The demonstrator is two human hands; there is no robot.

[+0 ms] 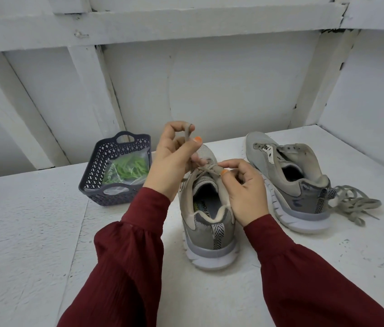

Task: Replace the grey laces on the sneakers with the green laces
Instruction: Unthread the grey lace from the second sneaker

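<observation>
We look down on a white table (32, 232) where a person in dark red sleeves (134, 256) works at the near sneaker (209, 227), a grey shoe standing upright, heel toward us. The left hand (174, 159) is raised above the shoe's toe, fingers curled, gripping a grey lace (187, 138) that runs up from the top eyelets and loops over the bent forefinger. The right hand (245, 187) rests against the shoe's right side, its thumb and forefinger pinching the same lace where it crosses at the top of the tongue.

To the right, well apart from the hands, the second sneaker (290, 180) stands with its toe pointing away and to the left, its tongue gaping. A loose grey lace (351, 204) lies in a tangled heap on the table just beside its heel.

To the left of the hands sits a dark, lattice-walled basket (91, 175) with handle slots. Inside it lies a clear bag (115, 190) holding the green laces (127, 171), bunched together and touched by neither hand.
</observation>
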